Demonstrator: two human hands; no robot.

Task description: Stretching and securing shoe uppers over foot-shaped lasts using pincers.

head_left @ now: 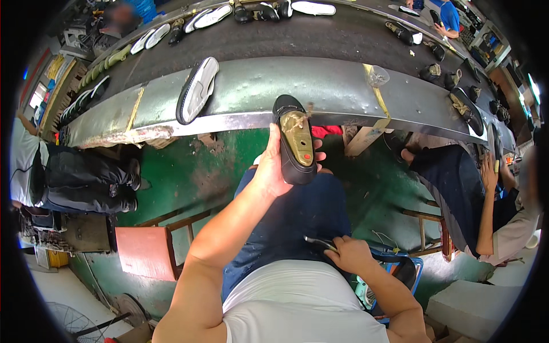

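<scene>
My left hand (273, 166) grips a black shoe (298, 174) with its toe pointing away from me. Inside the shoe sits an olive-gold shoe last (298, 140), with a dark hole and a red dot towards its heel end. The shoe is in front of the bench edge, above my lap. Low on the right, by my thigh, my right hand (351, 255) is closed around a slim tool (321, 243) with a shiny metal end; its exact kind is unclear. Ahead to the left, a white and grey shoe with a black edge (198, 91) lies on the metal ledge.
Behind the metal ledge (274, 77) runs a dark conveyor belt (320, 43) with several shoes along it. A person sits at the right (492, 211); another stands at the left (74, 171). A reddish stool (146, 252) is left of me; a blue crate (414, 274) is by my right side.
</scene>
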